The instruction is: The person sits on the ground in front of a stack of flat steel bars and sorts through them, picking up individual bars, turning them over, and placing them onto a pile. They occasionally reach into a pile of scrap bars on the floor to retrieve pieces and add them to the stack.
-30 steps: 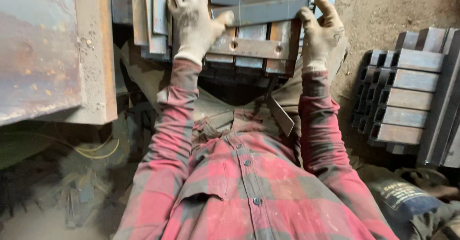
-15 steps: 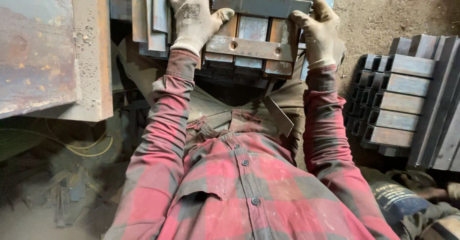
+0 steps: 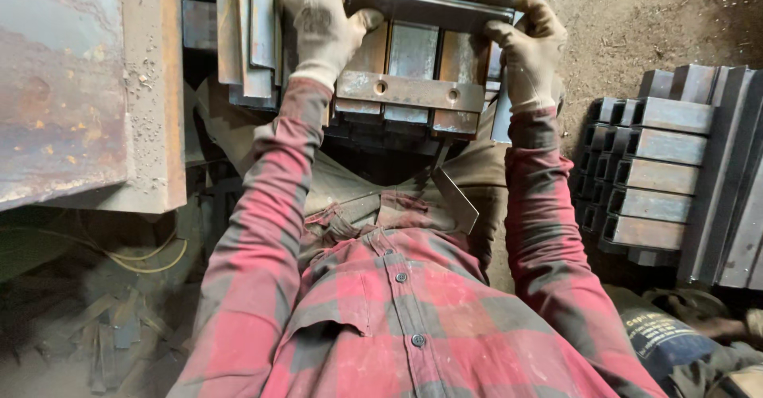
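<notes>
At far left, a large rusty steel slab (image 3: 71, 88) fills the corner. Just beside it, your gloved left hand (image 3: 322, 24) clasps the left end of a flat steel bar (image 3: 429, 4), its grip clenched around it. The bar lies across a stack of rusty metal blocks (image 3: 413, 72). Your gloved right hand (image 3: 528, 52) grasps the bar's right end. Further right, square steel tubes (image 3: 644, 175) sit piled on the dirt floor (image 3: 636, 16).
</notes>
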